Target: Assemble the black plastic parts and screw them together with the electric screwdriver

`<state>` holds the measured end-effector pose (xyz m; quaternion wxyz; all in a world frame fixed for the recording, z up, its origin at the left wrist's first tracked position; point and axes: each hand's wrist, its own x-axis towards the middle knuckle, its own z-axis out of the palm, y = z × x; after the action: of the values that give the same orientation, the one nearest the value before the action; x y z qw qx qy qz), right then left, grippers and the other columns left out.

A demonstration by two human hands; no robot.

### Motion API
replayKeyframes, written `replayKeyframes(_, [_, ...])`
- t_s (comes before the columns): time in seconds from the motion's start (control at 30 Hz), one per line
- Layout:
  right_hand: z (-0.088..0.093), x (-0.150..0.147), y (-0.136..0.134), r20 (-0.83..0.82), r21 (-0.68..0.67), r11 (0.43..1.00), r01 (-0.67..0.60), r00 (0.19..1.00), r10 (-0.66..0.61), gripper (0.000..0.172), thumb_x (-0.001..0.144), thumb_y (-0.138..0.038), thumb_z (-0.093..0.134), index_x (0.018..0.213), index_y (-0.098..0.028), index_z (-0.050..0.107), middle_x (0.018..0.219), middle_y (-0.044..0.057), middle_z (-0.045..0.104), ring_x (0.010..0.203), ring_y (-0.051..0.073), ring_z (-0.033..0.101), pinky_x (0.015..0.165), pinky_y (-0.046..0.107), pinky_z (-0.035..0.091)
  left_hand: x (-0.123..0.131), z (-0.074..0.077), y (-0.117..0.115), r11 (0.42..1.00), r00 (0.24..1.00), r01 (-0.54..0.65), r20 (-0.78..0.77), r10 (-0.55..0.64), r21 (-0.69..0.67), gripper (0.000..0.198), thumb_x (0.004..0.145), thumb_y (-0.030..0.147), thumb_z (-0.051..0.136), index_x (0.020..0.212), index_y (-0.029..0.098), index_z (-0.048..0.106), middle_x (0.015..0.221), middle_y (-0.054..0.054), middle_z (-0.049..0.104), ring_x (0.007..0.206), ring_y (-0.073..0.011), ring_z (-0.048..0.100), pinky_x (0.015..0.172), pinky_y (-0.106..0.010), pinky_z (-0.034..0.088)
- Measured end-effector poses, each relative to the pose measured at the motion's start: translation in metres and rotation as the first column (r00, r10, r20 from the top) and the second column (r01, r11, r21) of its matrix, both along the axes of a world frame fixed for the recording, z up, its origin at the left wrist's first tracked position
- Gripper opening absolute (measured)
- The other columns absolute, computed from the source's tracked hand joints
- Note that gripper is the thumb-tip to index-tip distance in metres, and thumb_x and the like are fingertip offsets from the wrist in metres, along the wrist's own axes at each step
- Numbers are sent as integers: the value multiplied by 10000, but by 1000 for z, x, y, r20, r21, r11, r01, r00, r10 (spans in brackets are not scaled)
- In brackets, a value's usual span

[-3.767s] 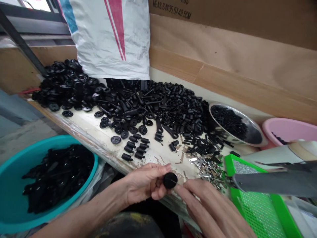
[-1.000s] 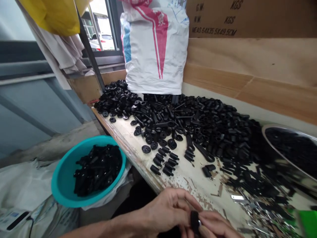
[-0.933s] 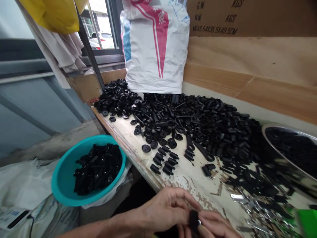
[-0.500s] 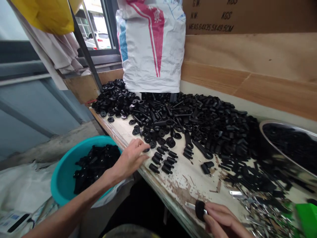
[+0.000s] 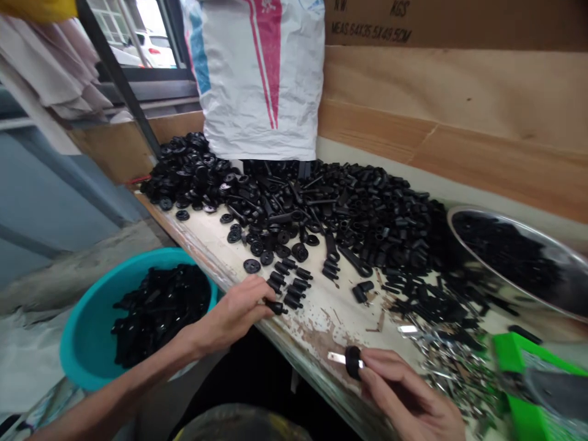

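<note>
Firmly, left fingers (image 5: 257,295) grip a black cylinder (image 5: 275,308), right fingers (image 5: 381,367) a black disc (image 5: 353,361), at the chipped workbench (image 5: 316,324).

The left arm (image 5: 119,380) is stretching forward from the lower left of the view, and its wrist is bending only a little. The left hand (image 5: 234,312) is holding its back upward, and its fingertips (image 5: 261,294) are pinching closed at the front. The right hand (image 5: 408,392) is staying lower at the right side, well apart from the left hand, and its fingers (image 5: 381,367) are curling together and gripping firmly at the tips.
</note>
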<state>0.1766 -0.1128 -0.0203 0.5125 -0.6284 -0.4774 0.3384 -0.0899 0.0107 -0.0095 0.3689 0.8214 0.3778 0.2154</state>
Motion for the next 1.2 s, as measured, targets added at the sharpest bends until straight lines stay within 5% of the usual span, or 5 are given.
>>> replayKeyframes(0.2, [20,-7,3,-88,-45,998,49,995,-53,30,720,-262,735,702,-247,753,849,31,709,629,123,659,530,155,526,44,11,-30,684,796,242,544,266,-688,190,890,292,561,1033,184,624,898,-18,578,738,-99,500,686,-216,393])
replayKeyframes(0.33, [22,2,-2,-8,-35,998,-47,999,46,65,774,-251,698,789,-259,761,867,31,709,677,142,689,599,178,571,82,7,-45,472,652,474,657,379,-743,190,847,260,625,990,140,591,831,-40,589,640,-98,527,592,-225,422])
replayKeyframes(0.53, [20,11,-8,25,23,1000,-19,1000,19,72,780,-220,694,791,-261,752,866,34,694,744,148,685,596,162,563,95,1,-50,371,631,493,617,469,-787,230,750,159,722,946,154,601,778,-12,594,534,-63,523,463,-168,390])
replayKeyframes(0.87, [15,15,-7,-57,-14,999,47,997,-48,33,743,-229,729,750,-215,758,913,77,669,656,136,641,523,186,534,99,-6,-52,313,636,502,590,498,-806,243,786,162,672,1018,145,602,856,-60,643,598,-105,601,519,-210,476])
replayKeyframes(1.2, [38,15,-15,-123,76,973,219,970,-208,24,705,-208,757,710,-225,741,902,61,653,774,152,634,557,170,536,108,-1,-56,478,740,281,505,444,-832,290,680,154,761,947,155,647,680,39,572,517,-40,472,474,-153,370])
